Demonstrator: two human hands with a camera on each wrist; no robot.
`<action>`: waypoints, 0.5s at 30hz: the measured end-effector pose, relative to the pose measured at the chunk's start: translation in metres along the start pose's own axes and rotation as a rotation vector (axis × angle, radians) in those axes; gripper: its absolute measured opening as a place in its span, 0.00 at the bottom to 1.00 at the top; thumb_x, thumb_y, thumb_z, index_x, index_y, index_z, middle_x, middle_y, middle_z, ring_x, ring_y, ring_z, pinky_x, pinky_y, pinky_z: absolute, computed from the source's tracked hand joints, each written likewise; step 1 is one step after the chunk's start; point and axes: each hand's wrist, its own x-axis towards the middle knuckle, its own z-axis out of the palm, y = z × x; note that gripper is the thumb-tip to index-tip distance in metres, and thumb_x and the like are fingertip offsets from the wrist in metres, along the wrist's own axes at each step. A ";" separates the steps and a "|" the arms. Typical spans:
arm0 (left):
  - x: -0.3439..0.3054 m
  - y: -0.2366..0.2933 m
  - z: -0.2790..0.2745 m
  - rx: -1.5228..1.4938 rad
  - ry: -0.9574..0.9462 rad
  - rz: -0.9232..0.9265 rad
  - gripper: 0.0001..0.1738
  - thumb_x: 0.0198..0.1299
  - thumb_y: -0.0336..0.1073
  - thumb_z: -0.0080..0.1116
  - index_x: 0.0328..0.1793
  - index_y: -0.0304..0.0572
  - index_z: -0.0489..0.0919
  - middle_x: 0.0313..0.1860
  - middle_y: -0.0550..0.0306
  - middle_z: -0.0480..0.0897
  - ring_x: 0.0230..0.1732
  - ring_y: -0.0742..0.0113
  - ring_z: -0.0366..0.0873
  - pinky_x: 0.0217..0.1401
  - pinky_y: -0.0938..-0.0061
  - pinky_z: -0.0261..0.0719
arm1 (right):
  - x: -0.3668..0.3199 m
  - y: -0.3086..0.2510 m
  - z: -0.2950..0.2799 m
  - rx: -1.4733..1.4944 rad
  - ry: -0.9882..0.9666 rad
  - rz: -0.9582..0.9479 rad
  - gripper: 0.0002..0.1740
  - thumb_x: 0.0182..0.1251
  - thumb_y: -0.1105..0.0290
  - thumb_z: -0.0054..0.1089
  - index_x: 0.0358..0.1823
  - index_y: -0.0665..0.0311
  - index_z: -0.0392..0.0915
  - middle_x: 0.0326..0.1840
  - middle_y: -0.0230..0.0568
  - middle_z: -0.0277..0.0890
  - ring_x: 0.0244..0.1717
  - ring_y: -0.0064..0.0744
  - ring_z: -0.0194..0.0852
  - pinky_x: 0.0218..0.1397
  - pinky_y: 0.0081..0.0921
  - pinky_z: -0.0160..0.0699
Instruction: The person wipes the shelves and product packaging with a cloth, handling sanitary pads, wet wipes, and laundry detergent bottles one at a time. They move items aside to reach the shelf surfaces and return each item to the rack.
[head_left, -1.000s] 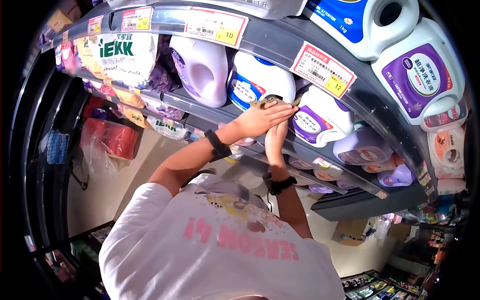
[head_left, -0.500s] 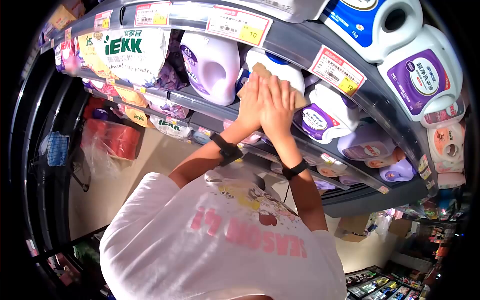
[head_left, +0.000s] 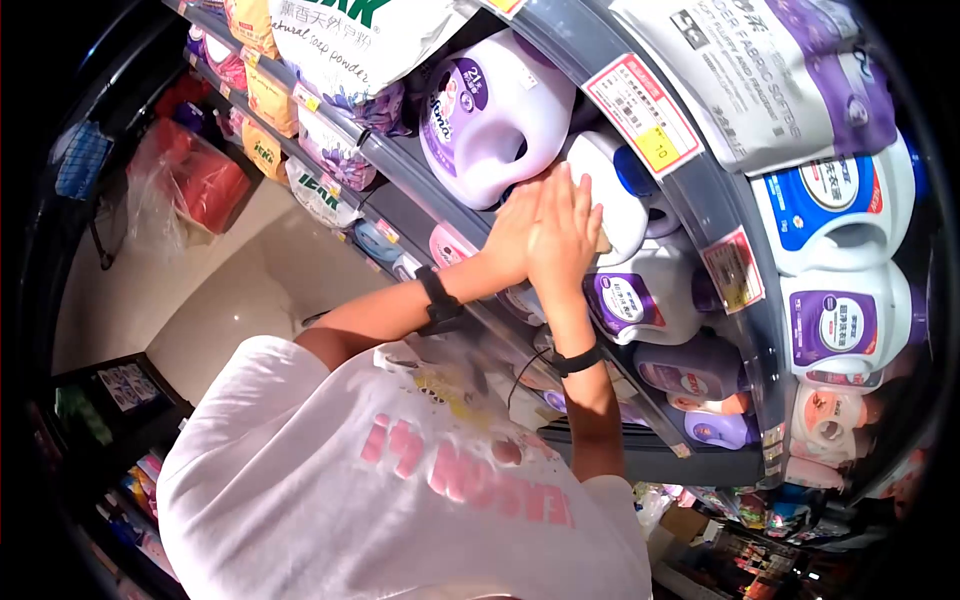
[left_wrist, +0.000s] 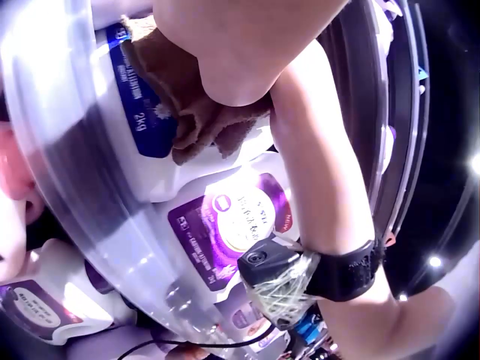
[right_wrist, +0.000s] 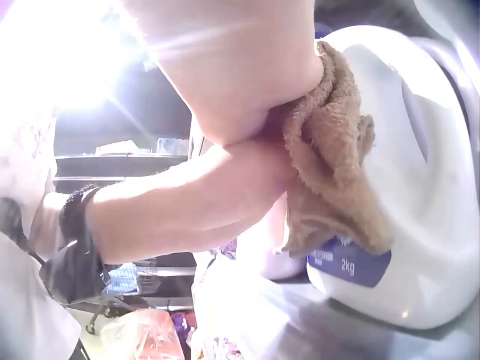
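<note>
Both hands press a brown cloth to a white detergent bottle with a blue 2kg label, which stands on the shelf. The right hand lies with straight fingers pointing up, partly over the left hand. Some of the left fingers are hidden behind it. Only a sliver of cloth shows by the right fingers in the head view. In the left wrist view the cloth hangs in folds over the blue label. A lavender bottle and a purple-labelled white bottle flank the hands.
A shelf edge with price tags runs just above the bottle. White pouches and more bottles stand on the upper shelf. Soap powder bags are at left. On the floor lies a red plastic-wrapped package.
The head view has turned and moved in. A second ago the left hand lay across the right; now the fingers of both point up the bottle. The cloth, plainly seen half a second ago, is mostly covered.
</note>
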 end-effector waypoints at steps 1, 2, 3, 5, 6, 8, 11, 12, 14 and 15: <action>-0.007 -0.004 -0.001 -0.006 0.040 0.014 0.37 0.57 0.41 0.48 0.68 0.24 0.54 0.67 0.27 0.57 0.68 0.38 0.55 0.70 0.55 0.53 | -0.002 0.000 0.005 -0.103 0.024 -0.108 0.26 0.56 0.72 0.48 0.59 0.66 0.69 0.67 0.39 0.62 0.71 0.44 0.52 0.67 0.48 0.52; -0.021 -0.018 0.016 0.142 0.067 0.030 0.36 0.57 0.40 0.47 0.68 0.23 0.55 0.67 0.26 0.57 0.69 0.39 0.55 0.71 0.55 0.53 | -0.007 0.001 0.013 -0.104 -0.018 -0.123 0.25 0.56 0.71 0.48 0.59 0.65 0.70 0.67 0.38 0.63 0.71 0.42 0.53 0.68 0.46 0.50; -0.027 -0.019 0.016 0.181 0.059 0.021 0.36 0.57 0.39 0.46 0.68 0.21 0.54 0.67 0.26 0.56 0.70 0.38 0.54 0.71 0.54 0.52 | -0.012 0.003 0.021 -0.108 -0.048 -0.136 0.25 0.57 0.71 0.47 0.59 0.64 0.70 0.67 0.37 0.63 0.71 0.41 0.53 0.69 0.45 0.49; -0.043 -0.018 0.020 0.256 0.000 -0.026 0.36 0.57 0.37 0.44 0.68 0.19 0.53 0.68 0.26 0.55 0.71 0.38 0.50 0.72 0.53 0.50 | -0.025 0.005 0.028 -0.121 -0.119 -0.162 0.25 0.59 0.70 0.46 0.60 0.63 0.70 0.67 0.34 0.63 0.71 0.37 0.53 0.70 0.41 0.48; -0.051 -0.015 0.024 0.290 -0.045 -0.062 0.36 0.57 0.37 0.42 0.68 0.18 0.52 0.68 0.25 0.54 0.72 0.37 0.49 0.72 0.53 0.49 | -0.031 0.007 0.028 -0.134 -0.157 -0.180 0.25 0.59 0.70 0.45 0.60 0.62 0.70 0.67 0.33 0.63 0.71 0.36 0.53 0.70 0.40 0.48; -0.059 -0.012 0.028 0.493 -0.191 -0.035 0.36 0.57 0.39 0.40 0.67 0.17 0.53 0.68 0.24 0.55 0.72 0.36 0.47 0.73 0.52 0.46 | -0.042 0.012 0.026 -0.115 -0.233 -0.170 0.23 0.62 0.71 0.44 0.61 0.61 0.70 0.68 0.31 0.62 0.71 0.35 0.52 0.70 0.38 0.49; -0.063 -0.007 0.025 0.636 -0.313 0.007 0.34 0.56 0.38 0.42 0.65 0.18 0.58 0.65 0.25 0.60 0.70 0.36 0.53 0.72 0.51 0.47 | -0.052 0.024 0.025 -0.112 -0.262 -0.205 0.22 0.63 0.72 0.44 0.60 0.61 0.70 0.67 0.30 0.63 0.71 0.32 0.52 0.70 0.37 0.50; -0.065 -0.004 0.022 0.648 -0.302 0.017 0.33 0.56 0.38 0.43 0.64 0.18 0.60 0.64 0.26 0.61 0.68 0.37 0.55 0.72 0.52 0.47 | -0.056 0.027 0.026 -0.083 -0.274 -0.197 0.22 0.64 0.72 0.45 0.60 0.62 0.70 0.67 0.29 0.63 0.72 0.31 0.52 0.70 0.36 0.50; -0.066 -0.001 0.016 0.727 -0.270 0.078 0.32 0.55 0.39 0.45 0.62 0.20 0.64 0.60 0.30 0.65 0.64 0.40 0.61 0.71 0.52 0.51 | -0.064 0.028 0.023 -0.027 -0.310 -0.167 0.21 0.64 0.72 0.46 0.59 0.65 0.70 0.67 0.30 0.64 0.71 0.32 0.54 0.70 0.35 0.51; -0.065 -0.001 0.012 0.735 -0.288 0.122 0.31 0.54 0.39 0.45 0.60 0.20 0.66 0.59 0.31 0.67 0.63 0.40 0.62 0.70 0.52 0.52 | -0.068 0.029 0.023 -0.023 -0.300 -0.160 0.21 0.63 0.73 0.46 0.58 0.65 0.70 0.67 0.31 0.64 0.71 0.32 0.54 0.69 0.35 0.52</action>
